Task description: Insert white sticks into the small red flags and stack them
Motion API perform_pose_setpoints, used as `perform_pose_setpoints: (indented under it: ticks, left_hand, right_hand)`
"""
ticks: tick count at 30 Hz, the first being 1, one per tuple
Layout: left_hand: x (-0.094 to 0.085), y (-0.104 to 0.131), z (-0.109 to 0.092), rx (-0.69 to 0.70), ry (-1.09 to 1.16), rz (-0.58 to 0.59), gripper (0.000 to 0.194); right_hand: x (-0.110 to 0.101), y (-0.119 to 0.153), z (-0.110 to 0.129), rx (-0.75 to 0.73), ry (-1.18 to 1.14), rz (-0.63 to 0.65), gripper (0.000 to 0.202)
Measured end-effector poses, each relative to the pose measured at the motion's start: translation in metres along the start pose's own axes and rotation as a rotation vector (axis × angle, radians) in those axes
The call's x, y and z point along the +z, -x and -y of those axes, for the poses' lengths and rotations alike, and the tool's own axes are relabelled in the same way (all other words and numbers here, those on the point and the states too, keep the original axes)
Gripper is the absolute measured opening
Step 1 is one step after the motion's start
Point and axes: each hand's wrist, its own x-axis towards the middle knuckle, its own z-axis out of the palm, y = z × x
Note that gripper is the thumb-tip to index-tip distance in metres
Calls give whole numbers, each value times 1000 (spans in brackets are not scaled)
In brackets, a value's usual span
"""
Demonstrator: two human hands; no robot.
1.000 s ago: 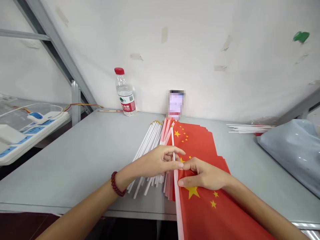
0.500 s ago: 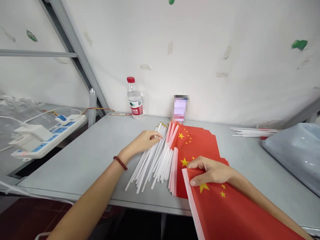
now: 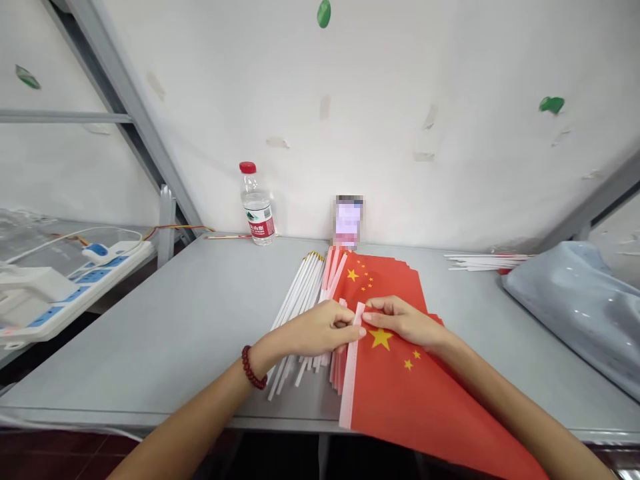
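Observation:
A red flag with yellow stars and a white sleeve along its left edge hangs over the table's front edge. My right hand pinches it near the upper corner, thumb on the red cloth. At the white sleeve, my left hand is closed, its thumb lying on the strip and its other fingers curled; a red bead bracelet circles that wrist. Under and beyond my left hand lies a bundle of white sticks with gold tips. Behind the held flag, more red flags lie in a stack.
A water bottle with a red cap and a blurred phone stand by the wall. More white sticks lie at the right beside a grey-blue plastic bag. A power strip with cables is at the left.
My left hand has moved from above the sticks to the right, onto the flag's white sleeve. My right hand has raised the flag's corner slightly. The view has shifted a little to the right.

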Motion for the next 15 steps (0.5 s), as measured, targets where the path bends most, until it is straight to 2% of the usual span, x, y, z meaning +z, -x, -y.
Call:
perform_pose_setpoints:
  ticks: [2, 4, 6, 8, 10, 13, 15]
  left_hand:
    - [1, -1, 0, -6, -11, -98, 41]
    - [-5, 1, 1, -21, 5, -142, 43]
    - [-15, 6, 1, -33, 33, -101, 43]
    - [-25, 11, 1, -59, 35, -54, 39]
    - [-35, 15, 3, -85, -17, -102, 36]
    - [-43, 18, 12, -134, -143, -212, 37]
    - [-46, 18, 18, -153, -202, -200, 38]
  right_hand:
    - [-14, 4, 4, 12, 69, -35, 37]
    - [-33, 9, 6, 21, 182, -159, 38]
    - [-50, 13, 4, 11, 303, -254, 38]
    - [-61, 14, -1, -2, 406, -272, 36]
    - [-64, 12, -6, -9, 473, -242, 33]
    - [-58, 6, -12, -11, 540, -172, 31]
    - [-51, 4, -14, -5, 580, -154, 29]
